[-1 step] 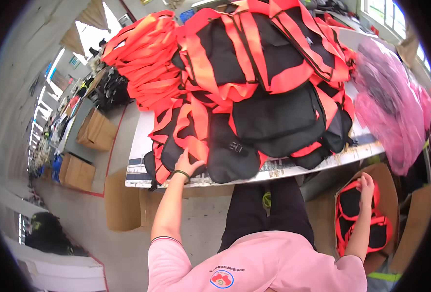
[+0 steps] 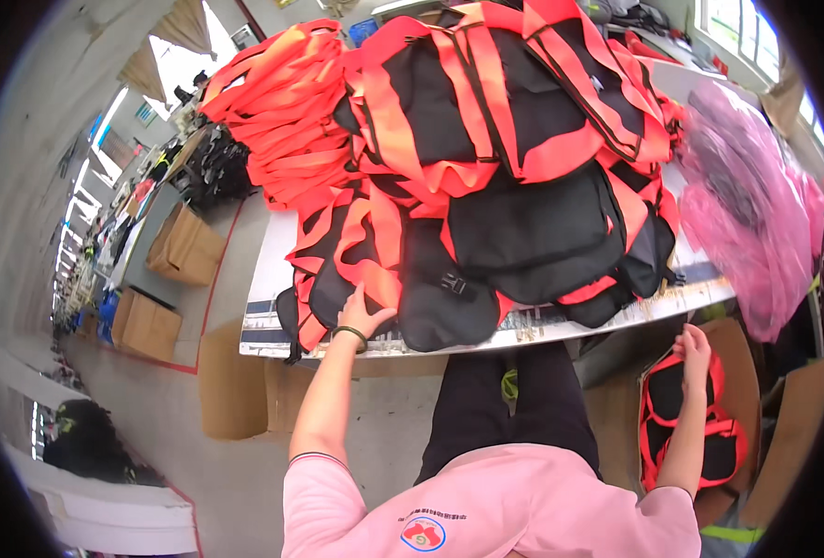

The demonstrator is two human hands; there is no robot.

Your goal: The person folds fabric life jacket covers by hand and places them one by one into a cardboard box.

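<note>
One strapped piece (image 2: 363, 256) stretches lengthwise away — left fingers (image 2: 357, 303) spread on it, right fingers (image 2: 691, 343) — hold unclear.

And here on the pink shirt (image 2: 533, 493), there's print: a short line of small dark characters (image 2: 433, 517), right above a round emblem (image 2: 422, 535), blue-ringed, red shape and green mark inside! Up on the black-and-orange gear (image 2: 533, 223), a pale speck (image 2: 597, 83), too tiny to read!
</note>
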